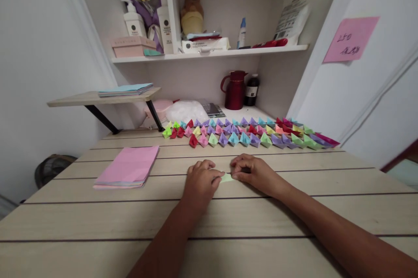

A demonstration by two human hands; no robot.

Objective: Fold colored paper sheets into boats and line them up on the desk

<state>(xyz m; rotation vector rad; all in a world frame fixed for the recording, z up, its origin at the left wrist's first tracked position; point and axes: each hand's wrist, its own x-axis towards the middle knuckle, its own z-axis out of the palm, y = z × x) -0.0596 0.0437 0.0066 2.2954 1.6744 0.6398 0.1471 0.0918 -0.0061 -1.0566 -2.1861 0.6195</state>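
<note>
A small pale green folded paper (226, 177) lies on the wooden table (98, 217), mostly covered by my hands. My left hand (200, 181) is curled and pinches the paper's left side. My right hand (253, 173) is curled too and presses the paper's right side against the table. Beyond the hands, rows of several small folded paper boats (241, 133) in many colours line the far part of the table.
A stack of pink paper sheets (128, 166) lies to the left. A raised side shelf (98, 96) holds blue sheets. At the back stand a dark red jug (234, 90) and a dark bottle (251, 89). A pink note (351, 39) sticks to the right wall.
</note>
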